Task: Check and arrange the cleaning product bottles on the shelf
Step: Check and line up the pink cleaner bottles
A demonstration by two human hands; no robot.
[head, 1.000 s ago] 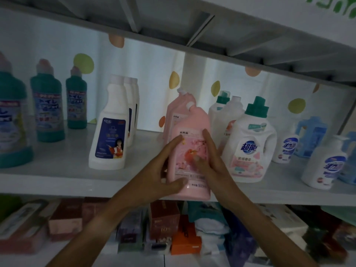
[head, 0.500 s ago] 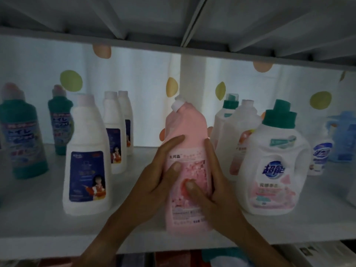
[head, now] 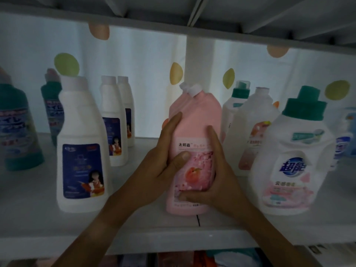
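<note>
Gripping the pink bottle [head: 194, 120] from both sides, left hand [head: 163, 162] and right hand [head: 217, 180] are holding it upright near the shelf's [head: 38, 218] front edge.

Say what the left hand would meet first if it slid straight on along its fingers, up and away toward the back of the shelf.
The left hand grips the pink bottle; past its fingertips the way looks free up to the dotted backdrop, though depth is unclear.

I hold the pink bottle [head: 194, 120] upright on the white shelf [head: 28, 214], my left hand [head: 163, 160] wrapping its left side, my right hand [head: 215, 182] its right. A white bottle [head: 81, 151] stands left, a green-capped jug [head: 294, 162] right.
</note>
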